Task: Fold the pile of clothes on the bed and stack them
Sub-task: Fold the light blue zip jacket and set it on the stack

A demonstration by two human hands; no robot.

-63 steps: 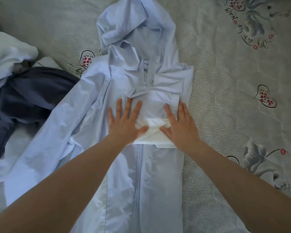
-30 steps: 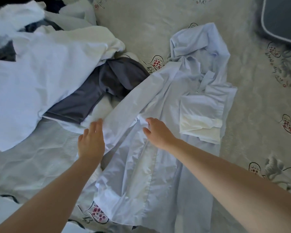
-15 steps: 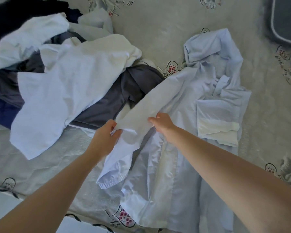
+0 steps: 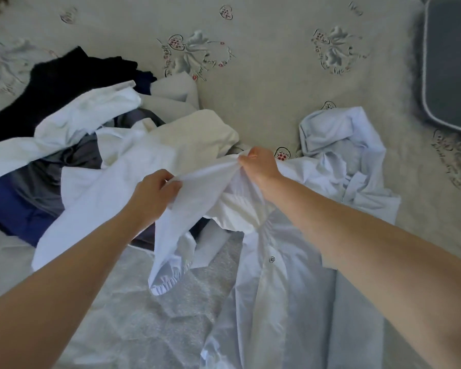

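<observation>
Two hands lift one sleeve of the pale blue hooded jacket [image 4: 290, 275] at mid-frame.

The left hand [image 4: 152, 194] pinches the sleeve [image 4: 194, 187] midway and the right hand [image 4: 258, 166] clenches it near the shoulder; the elastic cuff [image 4: 168, 278] dangles below. To my eye, the sleeve wants carrying flat across the jacket's body toward lower right, kept taut so no creases fold in, and kept off the unfolded pile [image 4: 77, 145] at left. The hood [image 4: 338, 134] lies crumpled at upper right on the bedspread [image 4: 264, 75].
</observation>
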